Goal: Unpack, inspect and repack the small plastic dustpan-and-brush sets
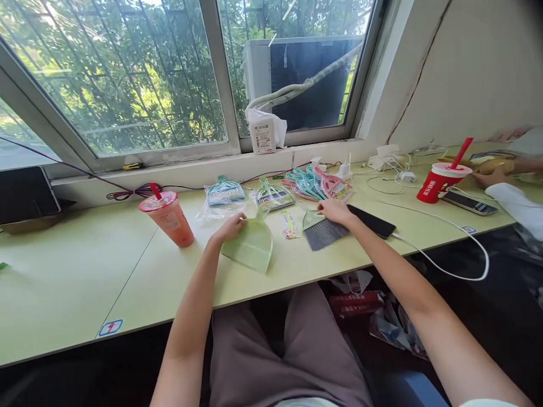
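A light green dustpan [250, 244] lies on the table in front of me, its handle toward the window. My left hand [231, 227] grips its left edge with the fingers closed. To the right lies a small hand brush [324, 233] with dark grey bristles and a pale green head. My right hand [333, 211] is closed on its upper part, hiding some of it. Between the two lies a colourful printed card [290, 225]. Behind them are wrapped dustpan-and-brush sets: a blue one [224, 192], a green one [272, 196] and a pile of pink and teal ones [316, 182].
A drink cup with a red straw [167, 219] stands on the left, and a red cup [439, 183] on the right. A black phone [371, 220] with a white cable [449, 274] lies by my right wrist. At far right another person's hand [494, 172] is at work.
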{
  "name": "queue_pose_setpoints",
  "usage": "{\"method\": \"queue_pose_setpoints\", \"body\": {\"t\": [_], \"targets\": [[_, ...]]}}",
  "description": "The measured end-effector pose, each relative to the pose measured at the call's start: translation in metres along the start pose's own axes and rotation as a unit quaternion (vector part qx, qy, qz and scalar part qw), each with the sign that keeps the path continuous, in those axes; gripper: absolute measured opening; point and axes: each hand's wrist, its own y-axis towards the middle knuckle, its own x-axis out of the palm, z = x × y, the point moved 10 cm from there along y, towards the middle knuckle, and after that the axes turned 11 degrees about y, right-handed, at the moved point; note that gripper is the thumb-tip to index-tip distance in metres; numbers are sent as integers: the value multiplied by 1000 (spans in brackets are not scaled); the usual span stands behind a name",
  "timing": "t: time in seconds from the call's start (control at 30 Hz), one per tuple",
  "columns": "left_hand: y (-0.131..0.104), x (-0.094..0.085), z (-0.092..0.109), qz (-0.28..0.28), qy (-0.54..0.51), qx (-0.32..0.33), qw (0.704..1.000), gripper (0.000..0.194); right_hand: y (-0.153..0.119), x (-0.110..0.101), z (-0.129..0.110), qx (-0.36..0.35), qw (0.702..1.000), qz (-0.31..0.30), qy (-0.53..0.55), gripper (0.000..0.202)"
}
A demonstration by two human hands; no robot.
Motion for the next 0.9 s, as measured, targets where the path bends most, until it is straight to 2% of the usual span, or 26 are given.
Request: {"method": "queue_pose_setpoints", "body": {"t": [0.03,0.1,0.17,0.23,0.33,0.4,0.47,0.53,0.63,0.7,0.73,0.83,0.9], "targets": [[0,-7,-6,30,-43,-23,998,19,-5,-6,1,-8,999,-3,43,21],[0,-15,-13,75,-137,-53,986,26,-19,-9,-9,-54,984,-61,157,24],[-1,-20,-10,119,-200,-40,972,33,-33,-12,-31,-94,955,-110,260,32],[-2,-24,-2,156,-210,-12,965,37,-42,-15,-59,-121,937,-101,313,36],[-2,-12,14,132,-237,27,962,36,-41,-14,-109,-152,933,-11,326,24],[-1,-1,23,102,-257,41,960,36,-36,-13,-137,-164,934,93,304,16],[-1,5,29,97,-263,53,959,41,-30,-9,-154,-158,925,189,288,15],[0,6,29,114,-250,57,960,48,-22,1,-167,-171,919,224,275,18],[1,7,29,128,-234,62,962,56,-11,6,-177,-208,916,234,253,24],[1,8,34,129,-240,73,960,52,-1,4,-176,-221,910,207,281,39],[0,7,36,129,-248,75,957,50,5,4,-175,-221,906,174,316,49],[-2,9,42,118,-293,54,947,45,24,20,-176,-198,875,7,442,71],[-4,11,41,115,-307,25,944,44,28,33,-178,-170,851,-66,492,74]]}}
